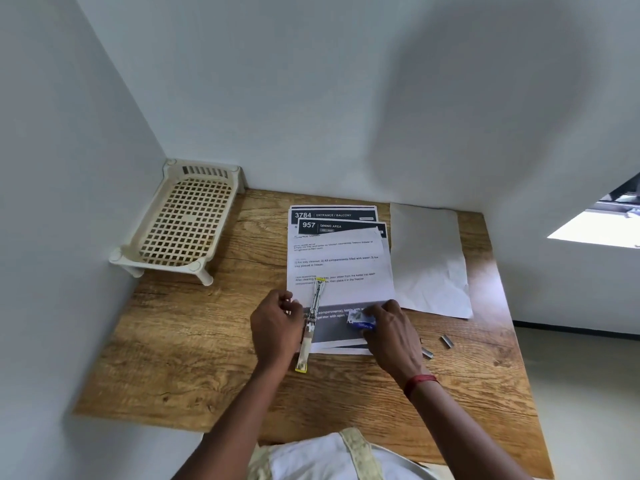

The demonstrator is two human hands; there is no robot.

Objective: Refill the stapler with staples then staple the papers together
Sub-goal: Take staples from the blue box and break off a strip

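A yellow-ended stapler [311, 325] lies swung fully open and flat across the near left edge of a stack of printed papers [341, 261]. My left hand [275, 327] rests at the stapler's hinge, fingers curled against it. My right hand [389, 332] pinches a small blue and white staple box [362, 322] that sits on the dark band of the top sheet. Two loose staple strips [446, 342] lie on the wooden desk [207, 358] just right of my right hand.
A blank white sheet [429, 261] lies to the right of the printed stack. A cream plastic lattice rack [180, 223] stands in the back left corner against the white walls. The desk's right edge drops off to the floor.
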